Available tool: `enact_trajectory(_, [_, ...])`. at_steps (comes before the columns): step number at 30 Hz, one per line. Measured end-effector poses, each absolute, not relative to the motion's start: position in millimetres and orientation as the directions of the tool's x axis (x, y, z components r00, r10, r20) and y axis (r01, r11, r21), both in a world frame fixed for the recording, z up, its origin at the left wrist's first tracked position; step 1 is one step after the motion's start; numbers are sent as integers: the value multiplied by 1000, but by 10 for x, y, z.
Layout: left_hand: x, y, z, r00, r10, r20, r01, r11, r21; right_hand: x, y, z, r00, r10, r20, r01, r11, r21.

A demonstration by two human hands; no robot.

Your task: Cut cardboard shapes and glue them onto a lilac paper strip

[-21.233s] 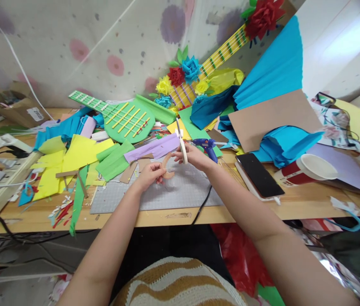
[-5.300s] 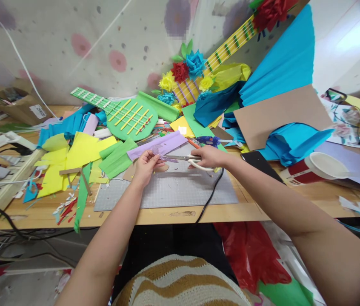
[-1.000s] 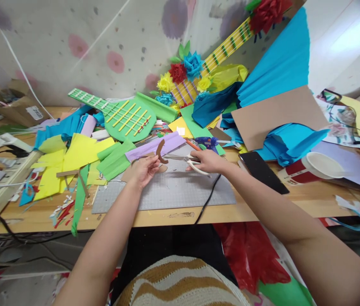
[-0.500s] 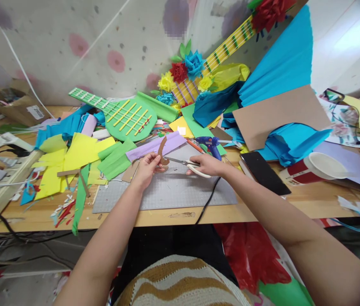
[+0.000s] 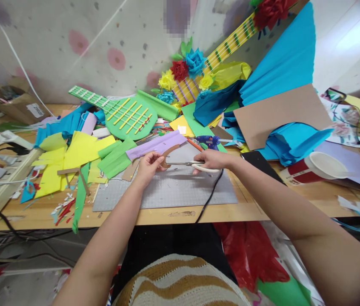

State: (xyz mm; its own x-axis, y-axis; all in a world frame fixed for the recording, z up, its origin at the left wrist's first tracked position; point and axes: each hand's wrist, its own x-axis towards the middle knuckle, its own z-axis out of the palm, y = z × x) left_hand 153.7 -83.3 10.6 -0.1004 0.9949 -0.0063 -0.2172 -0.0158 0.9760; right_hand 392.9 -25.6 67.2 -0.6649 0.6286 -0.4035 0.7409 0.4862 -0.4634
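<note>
My left hand point(image 5: 151, 165) pinches a curved strip of brown cardboard point(image 5: 171, 151) above the grey cutting mat point(image 5: 164, 195). My right hand point(image 5: 211, 160) is closed round the white handles of a pair of scissors point(image 5: 184, 163). The scissor blades point left and their tips reach the cardboard strip beside my left fingertips. Whether the blades are parted there is too small to tell. Small dark scraps lie on the mat below.
Behind the mat lie a blue glue gun point(image 5: 210, 141), purple crepe paper point(image 5: 157, 144) and a green paper guitar point(image 5: 129, 119). A phone point(image 5: 261, 165) and a paper cup point(image 5: 314, 168) stand right. Yellow paper point(image 5: 78, 151) and a power strip point(image 5: 1, 182) are left.
The cardboard strip has turned so its free end points up and right. My right hand and the scissors have shifted right, with the blades now nearly level.
</note>
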Motion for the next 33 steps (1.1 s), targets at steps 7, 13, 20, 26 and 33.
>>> enact_trajectory(7, [1534, -817, 64, -104, 994, 21, -214, -43, 976, 3900, -250, 688, -643, 638, -424, 764, 488, -423])
enact_trajectory(13, [1536, -813, 65, -119, 992, 42, -198, -65, 978, 3916, -228, 727, -609, 685, -400, 792, 496, -355])
enact_trajectory(20, [1534, -819, 80, -86, 995, 42, -182, -58, 982, 3865, -225, 746, -638, 636, -435, 769, 491, -409])
enact_trajectory(26, [1530, -806, 59, -99, 995, 29, -223, -50, 973, 3844, -215, 726, -650, 612, -451, 756, 463, -463])
enact_trajectory(33, [1533, -808, 67, -111, 993, 26, -236, -52, 970, 3857, -212, 698, -648, 624, -437, 757, 464, -460])
